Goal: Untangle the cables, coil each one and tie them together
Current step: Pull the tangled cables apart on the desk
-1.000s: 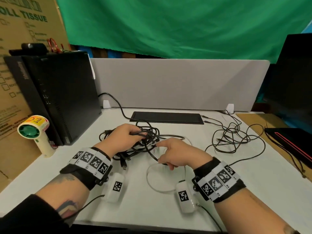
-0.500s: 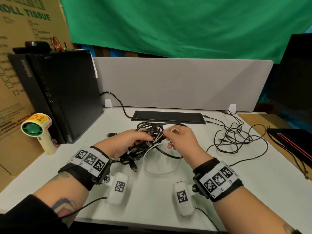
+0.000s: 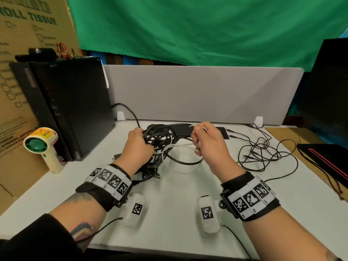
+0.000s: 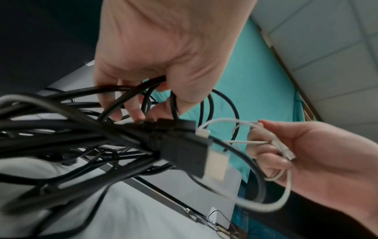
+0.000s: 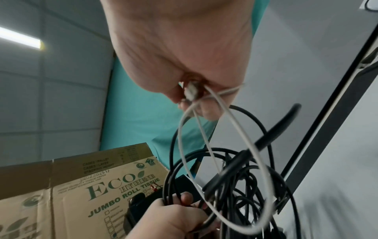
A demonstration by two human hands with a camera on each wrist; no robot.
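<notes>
1. Head view: the left hand (image 3: 138,147) is raised over the white worktop (image 3: 169,213), fingers curled round the tangled bundle of black rubber cables (image 3: 160,140) at mid-worktop. The right hand (image 3: 209,146), just right of it, pinches the thin white cable (image 3: 178,146), which runs back into the bundle. Judged risk: a hard pull rightward could cinch the white strand tighter round the black loops instead of freeing it.

2. Left wrist view: the left hand's fingers (image 4: 131,111) are clamped on several black strands, palm toward the camera. A black USB plug with a metal tip (image 4: 190,155) hangs loose at the front; it could catch in a loop as the white cable slides past.

3. Right wrist view: thumb and fingers (image 5: 206,111) are pressed together on the white cable's small plug (image 5: 191,92), wrist high, the white loop drooping through the black coils. Such a slim grip might slip if the strand snags.
</notes>
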